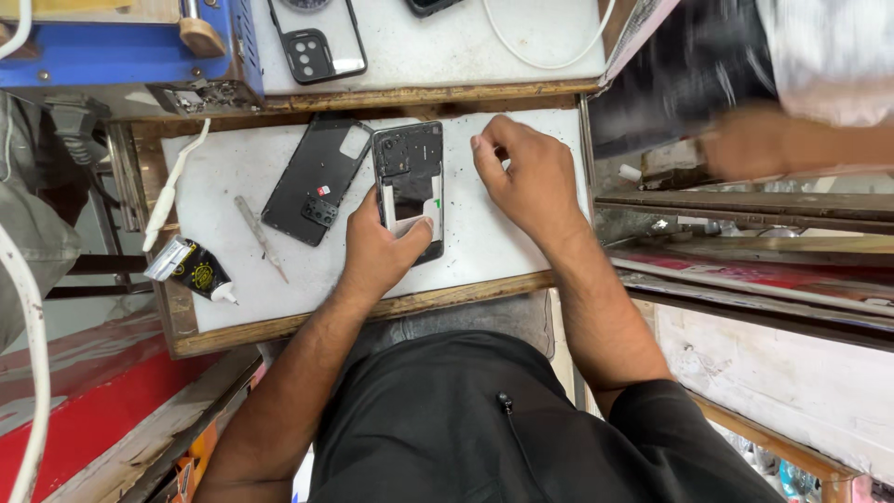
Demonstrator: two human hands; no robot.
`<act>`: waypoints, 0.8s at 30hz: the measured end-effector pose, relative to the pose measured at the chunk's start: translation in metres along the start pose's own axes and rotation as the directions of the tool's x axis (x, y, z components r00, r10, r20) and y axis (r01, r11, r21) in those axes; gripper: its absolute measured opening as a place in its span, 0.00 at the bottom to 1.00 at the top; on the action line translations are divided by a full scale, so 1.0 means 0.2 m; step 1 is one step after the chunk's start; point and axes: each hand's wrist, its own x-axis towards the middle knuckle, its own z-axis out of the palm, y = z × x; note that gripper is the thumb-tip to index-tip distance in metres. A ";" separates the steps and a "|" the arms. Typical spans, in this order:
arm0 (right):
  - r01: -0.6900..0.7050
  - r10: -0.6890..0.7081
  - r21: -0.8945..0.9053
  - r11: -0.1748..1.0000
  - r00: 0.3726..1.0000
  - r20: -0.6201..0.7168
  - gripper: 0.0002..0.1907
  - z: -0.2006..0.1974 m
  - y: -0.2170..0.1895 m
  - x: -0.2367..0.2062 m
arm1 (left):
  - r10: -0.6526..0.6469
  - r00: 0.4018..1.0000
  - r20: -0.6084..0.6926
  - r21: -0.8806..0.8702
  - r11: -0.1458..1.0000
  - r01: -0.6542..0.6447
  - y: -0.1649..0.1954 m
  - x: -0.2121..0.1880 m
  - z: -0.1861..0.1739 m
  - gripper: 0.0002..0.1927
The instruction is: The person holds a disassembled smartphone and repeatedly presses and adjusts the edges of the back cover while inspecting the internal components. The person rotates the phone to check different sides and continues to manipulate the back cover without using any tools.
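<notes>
Gripping the opened phone point(410, 182) at its lower end, left hand point(382, 251) pins it to the table point(503, 237); right hand point(521, 172) loosely curled beside it, empty. Phone looks light, stiff, fragile inside; hold by edges

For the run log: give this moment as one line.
left hand: holds opened phone | right hand: fingertips on white board, beside phone | nearby: back cover, glue tube

The left hand point(382, 250) grips an opened phone point(410, 182) on the white board point(503, 237), while the right hand point(521, 177) rests beside it.
</notes>
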 end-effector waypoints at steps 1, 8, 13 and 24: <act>0.010 -0.011 0.065 0.998 1.000 0.007 0.06 -0.02 0.00 0.00 | -0.011 1.000 0.018 -0.027 1.000 0.012 0.00 0.00 0.00 0.20; 0.001 -0.031 0.341 0.940 0.996 0.084 0.17 -0.04 -0.01 0.01 | -0.027 0.983 0.181 -0.204 0.977 0.064 0.01 -0.01 -0.01 0.21; 0.047 -0.080 0.306 0.951 0.992 0.094 0.12 -0.04 -0.02 0.04 | -0.039 0.976 0.215 -0.220 0.972 0.087 0.03 -0.01 -0.01 0.20; 0.173 -0.193 0.126 0.977 0.965 0.175 0.09 -0.12 -0.02 0.09 | -0.067 0.971 0.230 -0.103 0.990 0.093 0.04 -0.01 0.00 0.19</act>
